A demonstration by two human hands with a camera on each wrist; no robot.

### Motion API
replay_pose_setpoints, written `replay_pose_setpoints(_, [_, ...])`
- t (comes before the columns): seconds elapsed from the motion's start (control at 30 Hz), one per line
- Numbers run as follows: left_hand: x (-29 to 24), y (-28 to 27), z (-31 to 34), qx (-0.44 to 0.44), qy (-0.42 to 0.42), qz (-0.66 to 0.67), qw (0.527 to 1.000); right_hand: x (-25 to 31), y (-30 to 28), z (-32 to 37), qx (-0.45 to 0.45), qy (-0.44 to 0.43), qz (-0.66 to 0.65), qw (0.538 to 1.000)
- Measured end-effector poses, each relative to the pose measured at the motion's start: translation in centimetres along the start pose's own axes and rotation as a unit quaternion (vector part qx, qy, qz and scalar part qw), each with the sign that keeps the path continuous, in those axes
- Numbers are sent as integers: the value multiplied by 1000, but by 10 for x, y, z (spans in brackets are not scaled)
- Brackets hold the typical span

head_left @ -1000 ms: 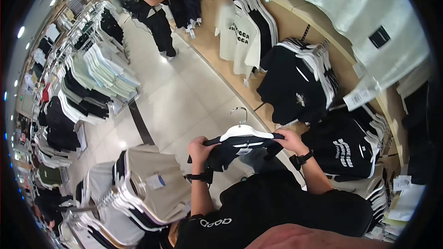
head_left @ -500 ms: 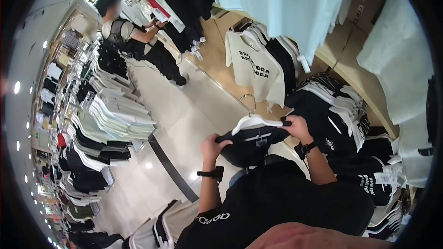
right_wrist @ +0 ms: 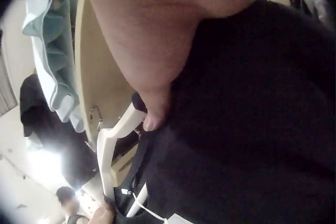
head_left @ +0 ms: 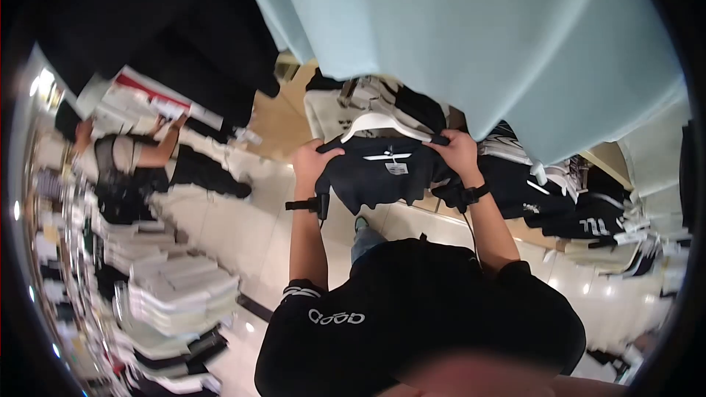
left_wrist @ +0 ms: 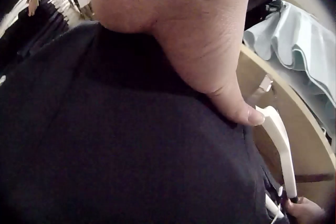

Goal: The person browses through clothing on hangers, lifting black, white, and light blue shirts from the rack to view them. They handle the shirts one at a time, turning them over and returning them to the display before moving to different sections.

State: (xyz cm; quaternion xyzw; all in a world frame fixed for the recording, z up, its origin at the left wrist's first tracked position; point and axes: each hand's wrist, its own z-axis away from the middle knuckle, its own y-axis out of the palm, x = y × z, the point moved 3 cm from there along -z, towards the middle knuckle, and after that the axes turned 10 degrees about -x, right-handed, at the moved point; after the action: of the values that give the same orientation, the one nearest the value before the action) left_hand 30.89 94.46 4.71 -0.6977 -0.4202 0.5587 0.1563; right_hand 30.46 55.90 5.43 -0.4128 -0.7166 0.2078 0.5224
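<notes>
A dark navy top [head_left: 379,180] on a white hanger [head_left: 386,122] is held out in front of the person's chest. My left hand [head_left: 312,165] grips one shoulder of it, thumb lying over the cloth. The opposite shoulder is pinched by my right hand [head_left: 459,156]. A price tag [head_left: 397,169] dangles at the neckline. In the left wrist view the left thumb presses the dark cloth [left_wrist: 131,145] beside the hanger's end. The right wrist view has the right thumb at the other end of the hanger [right_wrist: 107,155]. Fingers behind the cloth are hidden.
Pale blue garments [head_left: 456,22] hang close overhead. Behind the top, a cream shirt [head_left: 323,114] and dark shirts [head_left: 588,224] hang along the wooden wall unit. At left stand another person [head_left: 125,162] and a rack of white shirts [head_left: 176,287].
The view has swung right and closer to the wall unit, so the pale blue garments loom larger. Both hands still hold the top, now raised and spread flatter before the hanging shirts.
</notes>
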Motion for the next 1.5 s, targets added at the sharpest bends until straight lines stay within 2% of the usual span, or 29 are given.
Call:
replay_pose_setpoints(0.03, [10,8,-16,21,14,-7,1000,17,0,-1,-44,-3,-6,999])
replay_pose_setpoints(0.07, [20,15,-28,43,25,-16,999,28,-3,-1,-10,43,-16,999])
replay_pose_setpoints(0.13, [47,34,-46,97,20,8,995,38,7,5,-8,62,40,997])
replay_pose_setpoints(0.2, [62,50,-52,93,93,17,991,35,22,16,9,101,49,994])
replay_pose_setpoints(0.27, [70,66,-61,113,107,49,987,26,36,27,-54,77,48,994])
replay_pose_setpoints(0.4, [64,85,-86,186,93,47,977,30,44,24,-110,113,74,985])
replay_pose_setpoints(0.47, [62,90,-92,177,42,29,983,46,41,17,-131,99,80,983])
replay_pose_setpoints(0.53, [65,94,-90,74,143,109,981,62,34,23,-208,84,50,973])
replay_pose_setpoints(0.57, [52,84,-83,20,202,108,973,68,27,33,-198,100,69,973])
replay_pose_setpoints(0.6, [38,71,-75,-40,256,109,960,71,23,50,-250,78,104,959])
replay_pose_setpoints(0.67, [28,60,-52,-65,325,117,936,59,9,86,-233,113,122,958])
replay_pose_setpoints(0.73, [12,51,-19,-56,334,121,933,20,-2,129,-124,193,25,973])
replay_pose_setpoints(0.8, [-1,52,16,20,310,180,933,-4,-22,180,-125,226,-41,965])
replay_pose_setpoints(0.83, [-11,52,37,33,318,190,928,-23,-29,207,-124,206,-57,969])
replay_pose_setpoints(0.87, [-21,53,57,32,323,186,927,-22,-47,229,-116,247,-53,960])
replay_pose_setpoints(0.93, [-39,61,96,110,320,214,916,-24,-71,278,-119,316,-64,939])
replay_pose_setpoints(0.97, [-48,63,115,115,325,213,914,-31,-80,305,-121,330,-82,933])
replay_pose_setpoints(1.03, [-67,75,154,226,276,243,902,-38,-96,357,-134,352,-101,921])
replay_pose_setpoints(1.07, [-78,80,172,234,283,245,897,-43,-102,385,-152,400,-147,892])
replay_pose_setpoints(1.1, [-87,86,192,298,258,253,883,-46,-108,413,-169,448,-193,856])
replay_pose_setpoints(1.13, [-94,93,212,363,231,257,865,-45,-118,437,-179,459,-192,849])
replay_pose_setpoints(1.17, [-103,103,230,392,228,264,851,-45,-127,461,-182,475,-167,845])
replay_pose_setpoints(1.23, [-129,116,262,437,274,251,819,-51,-144,507,-196,501,-138,832])
replay_pose_setpoints(1.27, [-142,123,277,465,312,238,794,-57,-148,532,-214,522,-165,809])
replay_pose_setpoints(1.3, [-160,127,290,455,371,224,778,-58,-151,556,-229,542,-192,785])
replay_pose_setpoints(1.4, [-204,143,327,511,346,216,756,-56,-183,600,-260,567,-187,759])
replay_pose_setpoints(1.5, [-240,164,357,521,338,252,742,-79,-200,637,-302,569,-192,741])
